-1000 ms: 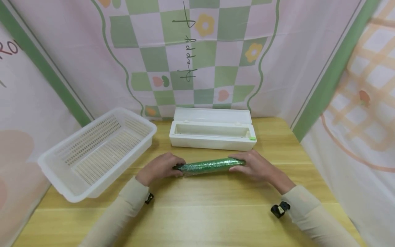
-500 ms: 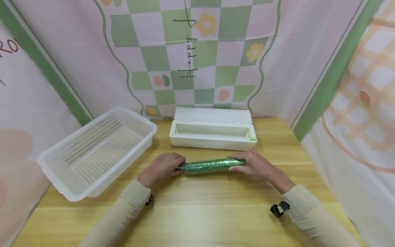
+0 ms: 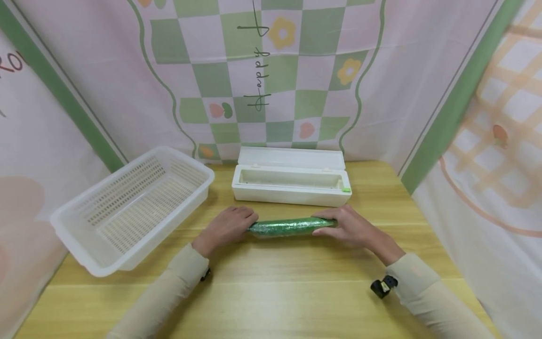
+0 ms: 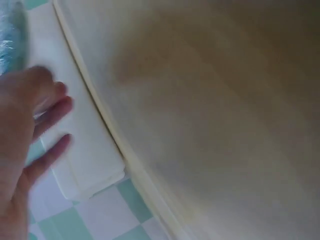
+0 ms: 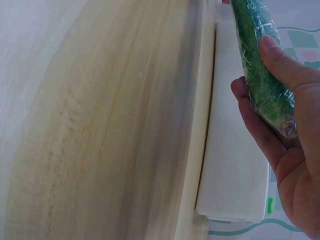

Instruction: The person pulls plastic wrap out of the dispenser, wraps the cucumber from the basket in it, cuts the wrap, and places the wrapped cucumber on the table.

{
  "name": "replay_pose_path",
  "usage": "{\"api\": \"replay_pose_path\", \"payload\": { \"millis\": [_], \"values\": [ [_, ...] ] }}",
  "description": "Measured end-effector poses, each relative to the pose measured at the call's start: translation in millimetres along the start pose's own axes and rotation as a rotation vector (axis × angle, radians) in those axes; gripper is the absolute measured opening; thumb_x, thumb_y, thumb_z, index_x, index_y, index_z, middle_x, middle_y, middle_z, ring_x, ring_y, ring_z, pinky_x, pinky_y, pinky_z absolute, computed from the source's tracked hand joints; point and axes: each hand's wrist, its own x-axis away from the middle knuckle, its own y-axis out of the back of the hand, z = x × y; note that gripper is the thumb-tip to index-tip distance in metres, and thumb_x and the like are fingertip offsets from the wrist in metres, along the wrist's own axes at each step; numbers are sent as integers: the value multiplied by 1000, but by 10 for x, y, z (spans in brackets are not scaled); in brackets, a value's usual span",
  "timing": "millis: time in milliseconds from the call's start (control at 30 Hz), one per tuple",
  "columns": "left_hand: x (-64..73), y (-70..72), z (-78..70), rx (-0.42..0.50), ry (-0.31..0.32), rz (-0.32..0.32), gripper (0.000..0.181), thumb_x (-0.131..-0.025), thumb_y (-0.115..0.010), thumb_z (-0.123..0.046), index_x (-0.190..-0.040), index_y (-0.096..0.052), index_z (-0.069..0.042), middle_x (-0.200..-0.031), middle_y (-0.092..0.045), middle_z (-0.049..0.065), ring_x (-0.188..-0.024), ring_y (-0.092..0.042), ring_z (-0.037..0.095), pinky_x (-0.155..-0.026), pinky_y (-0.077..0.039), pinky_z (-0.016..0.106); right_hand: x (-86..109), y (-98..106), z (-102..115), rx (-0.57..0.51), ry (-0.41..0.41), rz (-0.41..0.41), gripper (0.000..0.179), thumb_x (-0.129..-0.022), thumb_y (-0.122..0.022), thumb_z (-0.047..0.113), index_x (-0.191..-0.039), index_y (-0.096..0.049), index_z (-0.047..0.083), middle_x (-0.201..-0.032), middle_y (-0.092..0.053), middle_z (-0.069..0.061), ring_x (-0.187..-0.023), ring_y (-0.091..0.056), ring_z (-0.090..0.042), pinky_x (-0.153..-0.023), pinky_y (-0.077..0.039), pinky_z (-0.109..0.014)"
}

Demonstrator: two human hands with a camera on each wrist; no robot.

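A green cucumber (image 3: 288, 227) wrapped in shiny clear film lies crosswise between the two hands in the head view. At its left end, the left hand (image 3: 228, 227) holds it with the fingers curled over the tip. The right hand (image 3: 349, 226) pinches the other end between thumb and fingers. In the right wrist view, the thumb presses along the wrapped cucumber (image 5: 262, 75) and crinkled film gathers at its end. Only a blurred bit of the wrapped cucumber (image 4: 11, 42) shows beyond the left hand (image 4: 22, 115) in the left wrist view.
Behind the cucumber stands a long white box (image 3: 292, 194), its lid tipped back and a green tab at its right corner. A white slotted plastic basket (image 3: 63, 221) sits at the left. Patterned cloth (image 3: 279, 73) hangs behind the wooden table (image 3: 279, 301).
The left hand has shifted slightly right and inward, its fingers now covering the cucumber's left tip. The right hand keeps its hold in nearly the same place.
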Motion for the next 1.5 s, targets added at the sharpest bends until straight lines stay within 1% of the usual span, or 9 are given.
{"api": "replay_pose_path", "payload": {
  "millis": [200,400,600,700,867,1000,1167,1367,1500],
  "values": [
    [-9,46,19,61,14,-12,26,-88,-65,10,-102,-55,-10,-81,-64,1,-72,-61,15,-64,-55,29,-15,28,26,3,4,1,41,-91,-85,27,-127,-76,8,-107,-82,-6,-64,-57,4,-61,-53,-20],
    [17,181,75,459,203,186,32,-92,-77,-8,-116,-58,-14,-99,-73,2,-88,-69,16,-78,-60,34,-11,60,9,33,19,-22,42,-89,-86,22,-126,-76,7,-104,-82,-7,-61,-51,5,-59,-49,-19],
    [44,282,183,805,271,291,55,-85,-63,-7,-139,-58,-10,-131,-72,15,-121,-69,31,-104,-58,51,4,66,-8,20,54,-28,42,-88,-87,18,-126,-76,5,-100,-82,-7,-56,-46,7,-56,-46,-18],
    [34,313,203,966,338,374,50,-95,-57,-18,-144,-58,-10,-141,-67,13,-126,-65,31,-108,-54,52,7,74,7,-4,54,-20,42,-88,-87,17,-127,-76,5,-99,-82,-7,-53,-44,9,-52,-45,-18],
    [-37,303,178,1299,569,555,60,-112,-32,-50,-139,-59,-4,-120,-77,15,-104,-75,30,-92,-62,44,7,85,34,-24,61,-9,43,-88,-86,16,-128,-75,4,-99,-82,-7,-48,-37,10,-49,-44,-18],
    [-80,273,146,1413,605,658,67,-114,-29,-51,-127,-64,4,-96,-81,18,-78,-78,25,-71,-65,34,1,88,44,-28,73,-8,43,-89,-85,15,-129,-74,4,-104,-82,-10,-47,-33,10,-48,-43,-18],
    [-107,264,137,1472,558,634,57,-115,-38,-40,-115,-71,6,-84,-77,10,-64,-68,11,-61,-58,23,-9,85,46,-25,79,-9,43,-88,-86,15,-128,-75,4,-110,-81,-13,-47,-32,11,-48,-44,-18],
    [-97,271,169,1489,544,459,36,-111,-55,-31,-112,-75,-1,-94,-79,10,-78,-74,15,-76,-63,28,-8,66,33,-24,89,-14,42,-88,-87,17,-126,-76,4,-113,-81,-15,-47,-35,12,-50,-47,-19],
    [-65,275,212,1390,536,345,30,-107,-64,-31,-110,-80,-6,-97,-80,8,-83,-74,16,-79,-63,30,-7,69,39,-22,68,-8,42,-89,-86,20,-127,-76,5,-114,-81,-14,-47,-35,13,-52,-48,-19]
  ]
}}
